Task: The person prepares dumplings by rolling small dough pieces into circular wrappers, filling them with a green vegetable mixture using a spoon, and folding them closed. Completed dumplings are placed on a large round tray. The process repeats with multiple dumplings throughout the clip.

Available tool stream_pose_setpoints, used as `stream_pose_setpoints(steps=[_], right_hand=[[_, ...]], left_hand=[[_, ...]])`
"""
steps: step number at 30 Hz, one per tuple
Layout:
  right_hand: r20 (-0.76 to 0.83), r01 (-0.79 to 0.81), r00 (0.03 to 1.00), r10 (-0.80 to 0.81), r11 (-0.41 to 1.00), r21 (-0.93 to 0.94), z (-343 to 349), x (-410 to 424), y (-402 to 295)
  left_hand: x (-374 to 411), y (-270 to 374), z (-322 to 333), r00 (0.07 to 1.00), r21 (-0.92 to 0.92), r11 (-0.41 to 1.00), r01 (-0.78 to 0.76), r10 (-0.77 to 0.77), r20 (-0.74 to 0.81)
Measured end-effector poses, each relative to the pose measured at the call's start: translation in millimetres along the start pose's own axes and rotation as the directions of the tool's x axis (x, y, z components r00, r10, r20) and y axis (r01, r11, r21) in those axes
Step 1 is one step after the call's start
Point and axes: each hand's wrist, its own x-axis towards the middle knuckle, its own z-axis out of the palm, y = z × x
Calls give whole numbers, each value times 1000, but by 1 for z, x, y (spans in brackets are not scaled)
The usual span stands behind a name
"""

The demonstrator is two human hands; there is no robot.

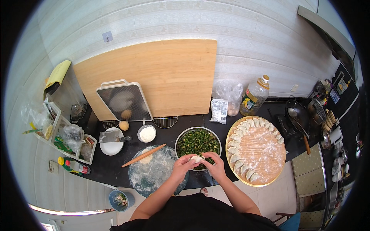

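Between them, my left hand (184, 165) and my right hand (213, 164) hold a folded dumpling (197, 159), fingers pinching its two ends. It is over the near part of a steel bowl of chopped green filling (198, 142). Left of the bowl, a round floured board (156, 176) carries a wooden rolling pin (144, 155), which lies slanted across flattened dough wrappers (145, 158). On the right, a round woven tray (255, 153) bears a curved row of dumplings (233, 143) along its left and upper rim.
A cleaver (111, 137) lies across a white plate (112, 148), near a bowl of flour (147, 134) and a dough ball (124, 126). Behind stand a large wooden board (179, 78) and an oil bottle (254, 96). A wok (297, 115) is at right, a blue bin (122, 200) below left.
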Motion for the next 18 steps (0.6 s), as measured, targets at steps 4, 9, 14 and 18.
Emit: stream_pose_setpoints(steps=[4, 9, 14, 18], right_hand=[[2, -9, 1000, 10, 1000, -16, -1, -1, 2], [-10, -32, 999, 32, 999, -9, -1, -1, 4], [-26, -37, 999, 38, 999, 29, 0, -2, 11], [-23, -89, 995, 93, 984, 152, 3, 0, -1]], left_hand=[[0, 1, 1, 1000, -21, 1000, 5, -5, 6], [0, 1, 3, 1000, 3, 1000, -8, 8, 13], [0, 0, 3, 999, 34, 999, -34, 33, 21], [0, 4, 7, 997, -56, 998, 1, -5, -73]])
